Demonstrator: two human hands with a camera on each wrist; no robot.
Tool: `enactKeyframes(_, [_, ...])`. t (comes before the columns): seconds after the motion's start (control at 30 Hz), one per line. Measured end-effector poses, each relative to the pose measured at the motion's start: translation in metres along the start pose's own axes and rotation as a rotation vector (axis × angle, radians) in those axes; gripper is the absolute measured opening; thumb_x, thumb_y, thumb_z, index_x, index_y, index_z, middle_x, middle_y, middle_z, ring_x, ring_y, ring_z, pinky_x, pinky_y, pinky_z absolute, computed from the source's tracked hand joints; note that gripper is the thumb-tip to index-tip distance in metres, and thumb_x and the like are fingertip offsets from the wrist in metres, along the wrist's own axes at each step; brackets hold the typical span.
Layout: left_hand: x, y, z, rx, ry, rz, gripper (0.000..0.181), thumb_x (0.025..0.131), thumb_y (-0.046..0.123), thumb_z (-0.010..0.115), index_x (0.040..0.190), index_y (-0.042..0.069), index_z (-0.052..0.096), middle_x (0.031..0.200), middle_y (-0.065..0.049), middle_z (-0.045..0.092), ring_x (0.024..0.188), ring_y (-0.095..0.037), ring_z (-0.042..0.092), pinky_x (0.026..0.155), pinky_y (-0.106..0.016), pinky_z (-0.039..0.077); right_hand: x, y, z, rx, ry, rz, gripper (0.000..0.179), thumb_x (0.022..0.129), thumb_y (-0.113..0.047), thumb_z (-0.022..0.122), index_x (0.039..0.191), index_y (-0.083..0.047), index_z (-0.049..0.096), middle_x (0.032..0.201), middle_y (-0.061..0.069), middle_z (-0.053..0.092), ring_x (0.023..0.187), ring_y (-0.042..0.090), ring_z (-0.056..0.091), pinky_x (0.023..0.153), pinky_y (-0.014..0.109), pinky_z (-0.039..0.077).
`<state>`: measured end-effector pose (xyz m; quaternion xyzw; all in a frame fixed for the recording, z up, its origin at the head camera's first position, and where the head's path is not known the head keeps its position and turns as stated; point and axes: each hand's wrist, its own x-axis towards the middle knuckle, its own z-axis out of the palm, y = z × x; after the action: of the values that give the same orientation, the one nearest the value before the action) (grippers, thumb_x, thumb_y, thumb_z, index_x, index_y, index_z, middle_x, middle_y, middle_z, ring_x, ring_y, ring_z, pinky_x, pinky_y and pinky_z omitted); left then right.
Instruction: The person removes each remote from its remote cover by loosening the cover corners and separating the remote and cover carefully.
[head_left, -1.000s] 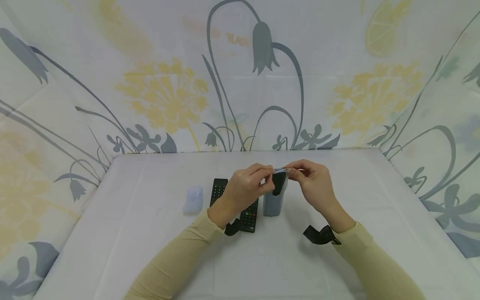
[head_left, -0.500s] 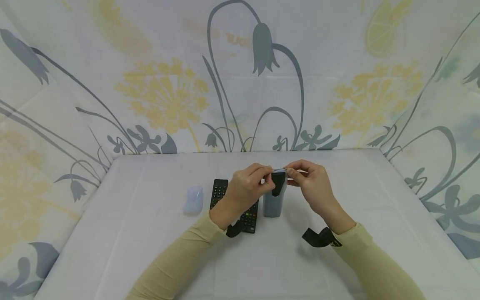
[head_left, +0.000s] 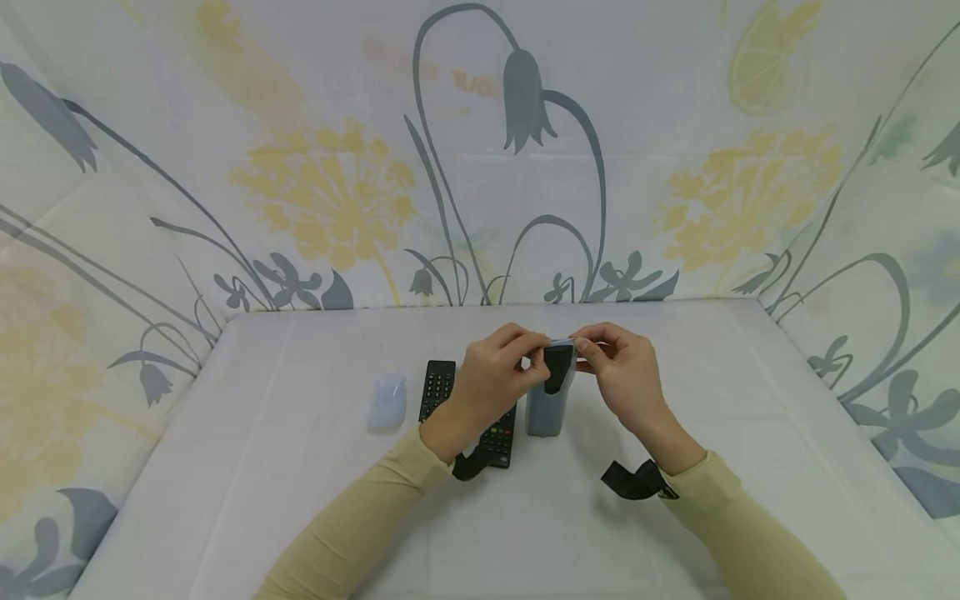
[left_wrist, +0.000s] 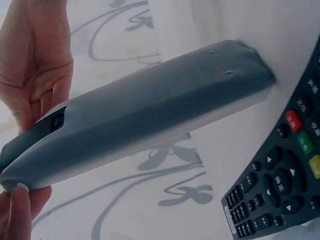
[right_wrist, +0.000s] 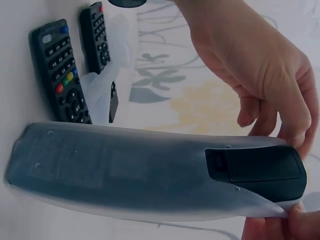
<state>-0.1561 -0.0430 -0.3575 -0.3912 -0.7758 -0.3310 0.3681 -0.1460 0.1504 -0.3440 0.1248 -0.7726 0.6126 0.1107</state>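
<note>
A black remote control (right_wrist: 270,170) stands on end on the table inside a translucent bluish sleeve (head_left: 546,412). Its bare back shows through the sleeve's opening at the top. My left hand (head_left: 495,371) pinches the sleeve's upper rim on the left side. On the opposite side, my right hand (head_left: 628,375) pinches the rim between thumb and fingers. The right wrist view shows the sleeve's corner (right_wrist: 282,210) drawn out by the right fingertips. In the left wrist view, the left thumb (left_wrist: 21,210) presses the sleeve's end.
Two more black remotes lie left of the sleeve, one farther back (head_left: 437,383) and one nearer (head_left: 498,437), partly hidden by my left arm. A crumpled translucent bluish sleeve (head_left: 387,402) lies left of them. Black straps hang from both wrists. Patterned cloth (head_left: 480,208) rises behind the table.
Both hands keep hold of the sleeve's rim, with only slight shifts of the fingers and wrists. The covered remote stays upright in the same place.
</note>
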Motion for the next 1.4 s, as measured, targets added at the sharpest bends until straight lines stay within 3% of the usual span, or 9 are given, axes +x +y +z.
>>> enactKeyframes(0.37, [-0.002, 0.001, -0.002, -0.046, -0.016, -0.017, 0.018, 0.083, -0.003, 0.065, 0.097, 0.002, 0.075, 0.091, -0.006, 0.064, 0.071, -0.011, 0.065, 0.064, -0.011, 0.05, -0.001, 0.0, 0.002, -0.04, 0.018, -0.049, 0.007, 0.094, 0.005, 0.063, 0.096, 0.011, 0.067, 0.093, 0.019, 0.067, 0.077, 0.007, 0.069, 0.069, 0.028, 0.058])
enactKeyframes(0.57, [0.0, 0.005, -0.001, -0.031, -0.003, 0.024, 0.019, 0.081, -0.005, 0.064, 0.096, 0.0, 0.074, 0.092, -0.008, 0.066, 0.073, -0.01, 0.067, 0.065, -0.011, 0.05, -0.003, 0.004, 0.005, -0.118, 0.005, -0.04, 0.008, 0.096, 0.002, 0.062, 0.095, 0.006, 0.069, 0.085, 0.014, 0.067, 0.069, 0.011, 0.063, 0.065, 0.025, 0.056])
enactKeyframes(0.93, [0.0, 0.004, 0.0, -0.015, -0.011, 0.031, 0.019, 0.082, -0.005, 0.065, 0.097, 0.0, 0.075, 0.092, -0.008, 0.065, 0.072, -0.01, 0.066, 0.064, -0.013, 0.052, -0.003, 0.012, -0.004, 0.054, -0.061, -0.028, 0.017, 0.098, -0.006, 0.063, 0.108, 0.008, 0.067, 0.103, 0.014, 0.069, 0.087, 0.013, 0.068, 0.074, 0.03, 0.058])
enactKeyframes(1.07, [0.0, 0.005, 0.0, 0.032, -0.004, 0.064, 0.019, 0.08, -0.004, 0.067, 0.097, 0.001, 0.075, 0.091, -0.008, 0.065, 0.071, -0.009, 0.066, 0.064, -0.009, 0.048, -0.007, 0.014, -0.005, 0.038, -0.038, -0.149, 0.016, 0.097, -0.002, 0.064, 0.111, 0.005, 0.068, 0.107, 0.014, 0.068, 0.094, 0.012, 0.068, 0.075, 0.03, 0.058])
enactKeyframes(1.23, [0.002, 0.007, -0.001, 0.07, -0.004, 0.083, 0.019, 0.079, -0.005, 0.068, 0.096, 0.0, 0.075, 0.09, -0.009, 0.065, 0.069, -0.01, 0.066, 0.064, -0.008, 0.047, -0.012, 0.015, 0.0, -0.093, 0.003, -0.401, 0.029, 0.078, 0.013, 0.077, 0.104, 0.003, 0.074, 0.104, 0.012, 0.068, 0.099, 0.01, 0.064, 0.081, 0.026, 0.056])
enactKeyframes(1.4, [0.003, 0.006, -0.001, 0.097, -0.005, 0.096, 0.02, 0.078, -0.006, 0.068, 0.096, -0.001, 0.075, 0.09, -0.009, 0.066, 0.07, -0.009, 0.067, 0.066, -0.007, 0.047, -0.016, 0.0, 0.006, -0.162, 0.073, -0.496, 0.031, 0.068, 0.02, 0.08, 0.096, 0.009, 0.074, 0.096, 0.017, 0.068, 0.092, 0.012, 0.066, 0.078, 0.025, 0.056])
